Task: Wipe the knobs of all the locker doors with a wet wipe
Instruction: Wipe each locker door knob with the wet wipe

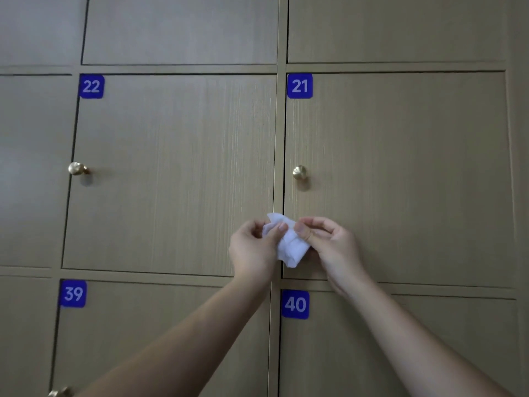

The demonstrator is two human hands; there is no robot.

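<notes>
1. In front of the locker wall, between doors 22 and 21, I see both hands raised with the wet wipe bunched between them.
2. The left hand pinches its left edge; the right hand pinches the right, fingers curled.
3. The wipe touches no knob; it hangs below the knob of door 21.
4. I cannot tell which knobs are wiped. I judge that knob next; the knob of door 22 and the knob at the bottom left also wait.
</notes>
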